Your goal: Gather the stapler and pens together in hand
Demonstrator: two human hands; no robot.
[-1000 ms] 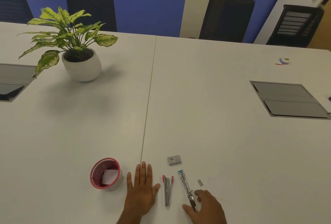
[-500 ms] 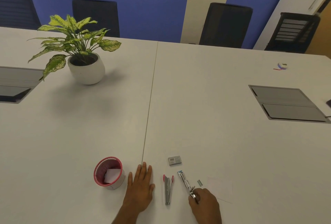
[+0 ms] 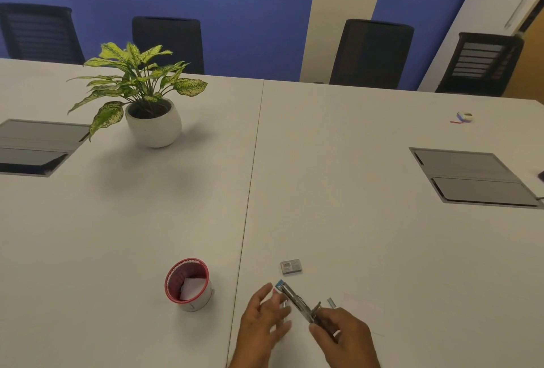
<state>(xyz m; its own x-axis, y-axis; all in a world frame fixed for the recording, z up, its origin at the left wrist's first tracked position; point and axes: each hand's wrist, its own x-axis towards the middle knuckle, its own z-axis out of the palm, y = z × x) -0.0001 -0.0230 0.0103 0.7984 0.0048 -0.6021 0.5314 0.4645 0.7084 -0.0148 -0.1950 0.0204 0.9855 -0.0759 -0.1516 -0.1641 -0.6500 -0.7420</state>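
Down at the near edge of the white table (image 3: 338, 191), the right hand (image 3: 346, 338) had its fingers curled round the near end of a metal stapler with a blue tip (image 3: 295, 300), holding it slanted so that the tip pointed toward ten o'clock. The left hand (image 3: 260, 323) lay just at nine o'clock of the stapler, its fingers loosely spread and relaxed, gripping nothing; beneath it lay a second stapler with pink tips (image 3: 282, 304), mostly hidden, and whether the fingers touched it could not be told. A small grey staple box (image 3: 291, 266) lay at twelve o'clock of the blue tip, near but apart. A short strip of staples (image 3: 331, 303) lay at three o'clock of the held stapler. A red-rimmed cup (image 3: 188, 283) with a paper slip inside stood at nine o'clock of the left hand.
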